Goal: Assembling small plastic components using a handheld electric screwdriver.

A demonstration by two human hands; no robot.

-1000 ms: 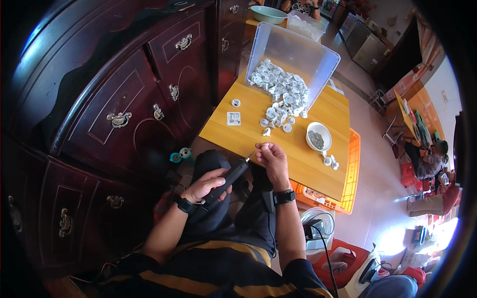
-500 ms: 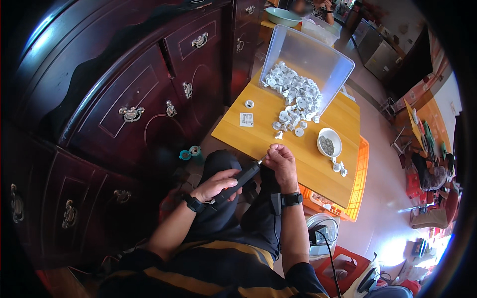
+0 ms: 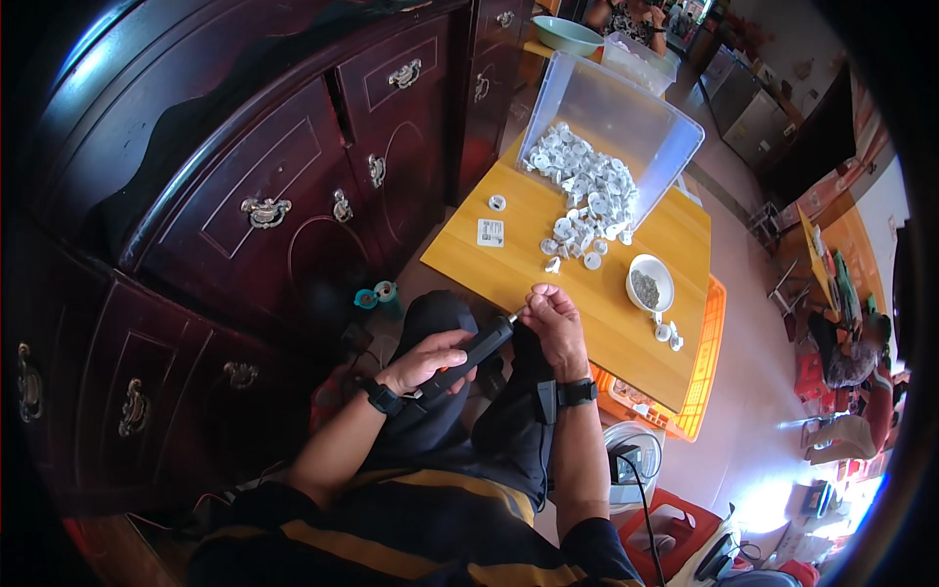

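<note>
My left hand (image 3: 423, 362) is wrapped round a black electric screwdriver (image 3: 486, 338), held over my lap with its metal tip pointing to the upper right. At that tip, my right hand (image 3: 558, 328) is closed in a pinch; what the fingers hold is too small to make out. Just beyond, on the wooden table (image 3: 479, 259), lies a single white plastic part (image 3: 554, 265). Many similar white parts (image 3: 587, 176) spill out of a clear plastic bin (image 3: 636, 93) tipped on its side. A white cup (image 3: 668, 281) with small grey metal pieces stands to the right.
A white label card (image 3: 490, 233) and a white ring-shaped part (image 3: 497, 203) lie at the table's left. Several white parts (image 3: 669, 334) sit near the cup. An orange crate (image 3: 712, 342) is beside the table. Dark cabinets (image 3: 254, 186) line the left. A person (image 3: 641, 22) sits at the back.
The view has shifted slightly, so the table and cabinets sit a little differently in the picture. Both hands keep nearly the same pose, with the screwdriver tip still at the right fingers.
</note>
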